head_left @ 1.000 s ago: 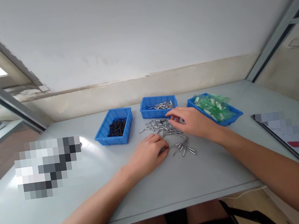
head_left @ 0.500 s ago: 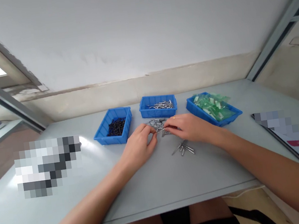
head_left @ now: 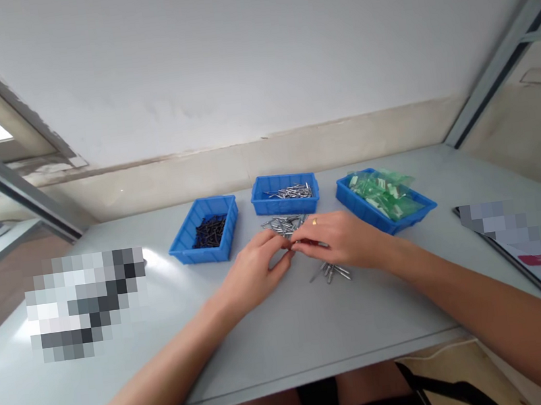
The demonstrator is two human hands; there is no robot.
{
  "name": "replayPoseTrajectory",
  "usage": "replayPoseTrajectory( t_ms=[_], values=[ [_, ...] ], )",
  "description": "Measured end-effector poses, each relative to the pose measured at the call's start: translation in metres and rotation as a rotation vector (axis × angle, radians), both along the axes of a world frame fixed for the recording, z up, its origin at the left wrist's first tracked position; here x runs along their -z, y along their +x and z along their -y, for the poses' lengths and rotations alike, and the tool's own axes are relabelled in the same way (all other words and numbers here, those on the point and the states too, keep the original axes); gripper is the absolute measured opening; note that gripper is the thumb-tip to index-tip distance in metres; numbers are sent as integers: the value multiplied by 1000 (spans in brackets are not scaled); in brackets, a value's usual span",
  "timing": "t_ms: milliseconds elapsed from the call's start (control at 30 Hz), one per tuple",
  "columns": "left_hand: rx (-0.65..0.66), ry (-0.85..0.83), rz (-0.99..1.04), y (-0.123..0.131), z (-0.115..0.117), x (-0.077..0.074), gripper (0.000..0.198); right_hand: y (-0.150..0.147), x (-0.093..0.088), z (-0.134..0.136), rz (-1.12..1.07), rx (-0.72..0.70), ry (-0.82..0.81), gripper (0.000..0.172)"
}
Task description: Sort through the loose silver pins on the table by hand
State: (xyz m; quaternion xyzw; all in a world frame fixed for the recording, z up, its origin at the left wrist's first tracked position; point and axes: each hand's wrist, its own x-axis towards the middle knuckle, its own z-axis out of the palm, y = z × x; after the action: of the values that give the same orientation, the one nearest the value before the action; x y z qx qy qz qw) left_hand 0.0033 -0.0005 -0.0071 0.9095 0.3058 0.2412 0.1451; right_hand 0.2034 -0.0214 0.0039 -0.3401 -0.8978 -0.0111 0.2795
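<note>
A grey table [head_left: 288, 333] carries 3 blue trays along its far edge. Mid-table, the left hand [head_left: 254, 268] and right hand [head_left: 340, 240] meet fingertip to fingertip, pinching silver pins [head_left: 284, 224] from the loose pile just beyond.

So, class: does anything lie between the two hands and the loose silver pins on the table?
Nothing visible does. The left hand and right hand meet fingertip to fingertip right at the silver pins; whether they pinch one cannot be told.

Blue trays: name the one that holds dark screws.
The left blue tray, farthest left of the three. Its dark screws contrast with the silver pins in the middle tray and the green packets in the right tray.
</note>
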Motion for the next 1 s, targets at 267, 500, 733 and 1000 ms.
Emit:
replayPoseTrajectory(
  t_ms=[267,500,733,1000],
  values=[
    [-49,-37,152,1,2,-8,6,5,1,-3,-58,8,53,19],
    [-92,66,285,1,3,-11,5,2,4,-6,-3,36,-51,19],
    [-24,77,280,1,3,-7,5,-2,8,-5,88,54,-127,18],
    [-67,32,225,0,-1,-7,5,3,1,-1,-61,93,-36,12]
  ],
)
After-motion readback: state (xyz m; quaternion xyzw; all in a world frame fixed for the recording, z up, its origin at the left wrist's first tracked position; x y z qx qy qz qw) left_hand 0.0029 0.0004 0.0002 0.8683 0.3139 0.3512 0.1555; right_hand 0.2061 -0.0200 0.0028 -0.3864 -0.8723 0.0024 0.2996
